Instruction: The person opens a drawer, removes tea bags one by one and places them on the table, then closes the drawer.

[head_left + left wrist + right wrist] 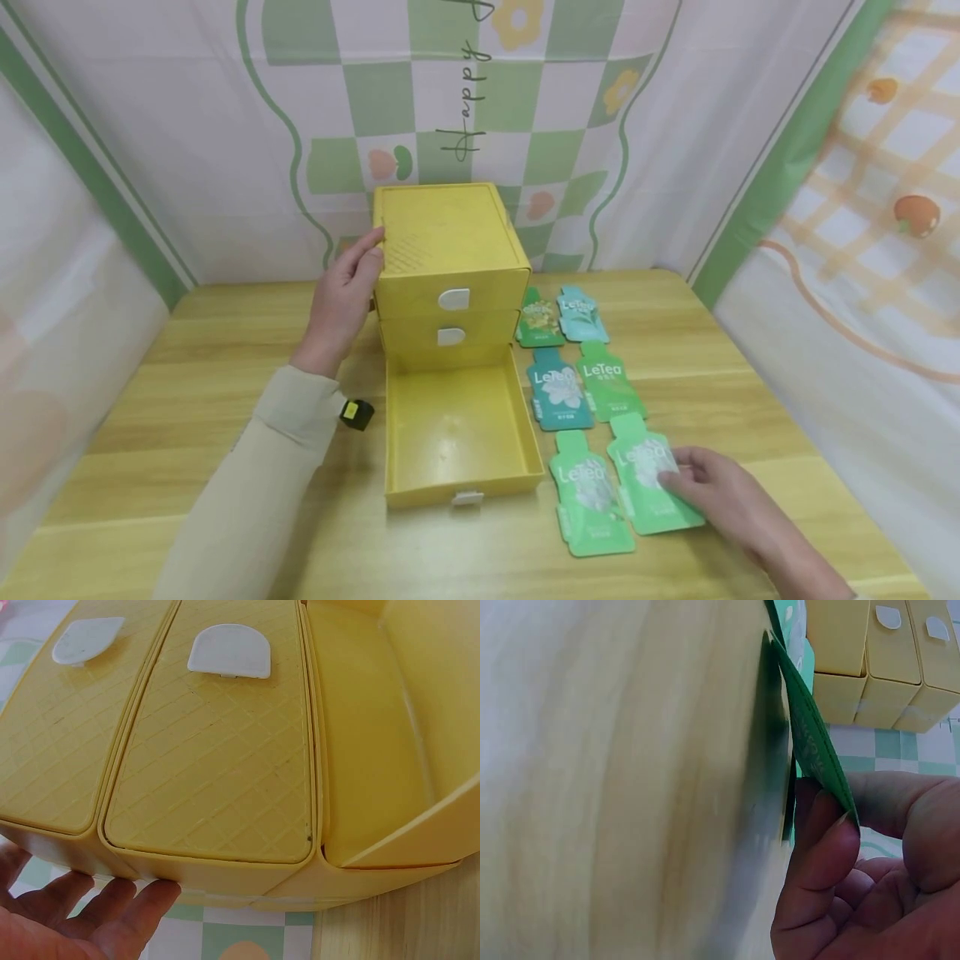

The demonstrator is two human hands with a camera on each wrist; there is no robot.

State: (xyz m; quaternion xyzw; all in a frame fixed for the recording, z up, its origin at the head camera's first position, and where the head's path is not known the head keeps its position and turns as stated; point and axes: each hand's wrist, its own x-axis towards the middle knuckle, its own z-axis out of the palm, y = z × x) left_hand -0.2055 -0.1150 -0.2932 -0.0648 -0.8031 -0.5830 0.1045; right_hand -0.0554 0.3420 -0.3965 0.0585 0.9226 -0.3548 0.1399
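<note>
A yellow drawer box (450,229) with white tabs stands at the table's middle, its two upper drawers closed. The bottom drawer (450,433) is pulled out, with nothing lying in it. Against the box's left side rests my left hand (341,304); in the left wrist view its fingers (154,904) touch the side wall. My right hand (731,500) pinches the lower right edge of a light green LeTea sachet (648,479). The right wrist view shows this sachet (814,739) tilted off the wood, between thumb and fingers. A second light green sachet (592,500) lies just left of it.
Right of the box lie a teal sachet (558,392), a green sachet (611,383), a pale blue sachet (581,315) and a dark green sachet (540,323), partly hidden by the box. A patterned curtain (375,92) hangs behind the wooden table (180,417).
</note>
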